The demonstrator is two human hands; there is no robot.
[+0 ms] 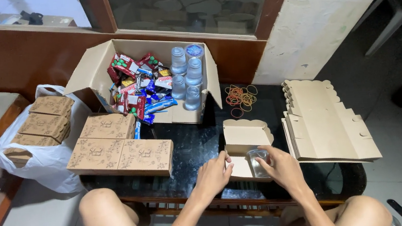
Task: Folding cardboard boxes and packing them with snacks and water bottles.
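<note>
An open kraft paper box [244,135] with a scalloped lid lies on the dark glass table [195,147] in front of me. My right hand [282,167] holds a small clear water bottle [258,162] lying inside the box. My left hand [214,175] rests on the box's left front edge. A large open carton [98,64] behind holds several snack packets [136,87] and several small water bottles [186,76].
Three closed kraft boxes [118,148] sit at the table's left. A white plastic bag [45,157] with more closed boxes stands on the floor. Flat unfolded boxes [327,120] are stacked at the right. Rubber bands [241,97] lie near the wall. A person lies on the floor at far right.
</note>
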